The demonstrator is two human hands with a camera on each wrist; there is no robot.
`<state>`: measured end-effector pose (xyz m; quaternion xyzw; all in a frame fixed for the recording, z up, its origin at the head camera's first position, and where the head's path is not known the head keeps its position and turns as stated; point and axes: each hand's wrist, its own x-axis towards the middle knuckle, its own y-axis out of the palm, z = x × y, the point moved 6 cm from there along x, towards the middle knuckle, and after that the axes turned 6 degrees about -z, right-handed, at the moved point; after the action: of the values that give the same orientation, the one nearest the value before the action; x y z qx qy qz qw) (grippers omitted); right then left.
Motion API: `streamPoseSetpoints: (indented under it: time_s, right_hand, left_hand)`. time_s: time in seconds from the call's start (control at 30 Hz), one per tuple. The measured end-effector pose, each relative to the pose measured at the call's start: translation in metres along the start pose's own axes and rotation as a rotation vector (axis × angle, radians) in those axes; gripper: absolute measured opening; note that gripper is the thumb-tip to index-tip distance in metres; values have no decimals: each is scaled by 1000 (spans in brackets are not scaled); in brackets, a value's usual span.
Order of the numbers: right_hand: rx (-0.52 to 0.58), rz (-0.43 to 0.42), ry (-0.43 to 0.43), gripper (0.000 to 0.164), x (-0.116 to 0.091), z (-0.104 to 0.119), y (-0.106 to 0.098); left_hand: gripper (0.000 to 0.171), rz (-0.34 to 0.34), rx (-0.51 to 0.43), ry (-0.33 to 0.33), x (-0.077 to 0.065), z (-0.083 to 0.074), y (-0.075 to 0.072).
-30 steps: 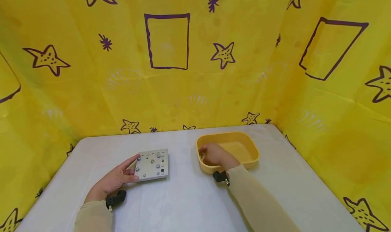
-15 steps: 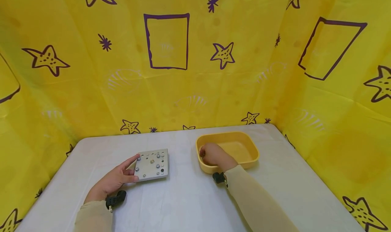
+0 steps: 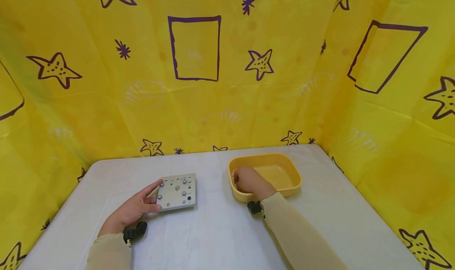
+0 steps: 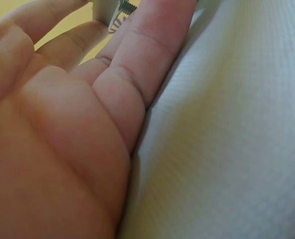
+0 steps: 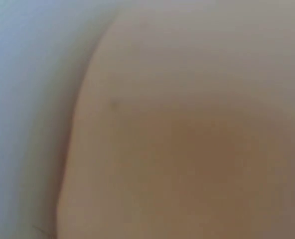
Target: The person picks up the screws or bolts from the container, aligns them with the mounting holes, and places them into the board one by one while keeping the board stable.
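A square light-grey plate [image 3: 174, 201] with holes and several bolts in it lies left of centre on the table. My left hand [image 3: 136, 206] grips its left side, the thumb at the near corner and a finger reaching up to the far one. In the left wrist view, a corner of the plate [image 4: 103, 11] and a threaded bolt end [image 4: 126, 7] show past the fingers. My right hand [image 3: 250, 181] is down inside a yellow bin [image 3: 279, 173], at its left end. Its fingers are curled and mostly hidden, so anything between them cannot be made out. Skin fills most of the right wrist view.
The white-covered table [image 3: 213, 230] has rounded far corners. Yellow curtains [image 3: 227, 104] printed with starfish stand behind it and along both sides. Bare tabletop lies between the plate and the bin.
Inside the bin, my right hand has shifted slightly and its fingers have curled in; a small metallic bit seen by them earlier is now out of sight. My left hand and the plate have stayed put.
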<state>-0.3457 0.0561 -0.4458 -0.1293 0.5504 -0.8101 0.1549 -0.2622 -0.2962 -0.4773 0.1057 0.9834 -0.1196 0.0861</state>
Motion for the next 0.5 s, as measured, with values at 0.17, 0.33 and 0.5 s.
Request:
streamPoseSetpoints:
  time_s: [0.17, 0.33, 0.5]
  right_hand:
    - [50, -45, 74, 11, -4, -8, -6]
    - [266, -105, 178, 17, -11, -14, -20]
    - [632, -168, 251, 24, -11, -15, -34]
  left_hand:
    - [98, 1, 18, -2, 1, 0, 0]
    - [98, -22, 20, -18, 1, 0, 0]
    - [99, -29, 32, -20, 1, 1, 0]
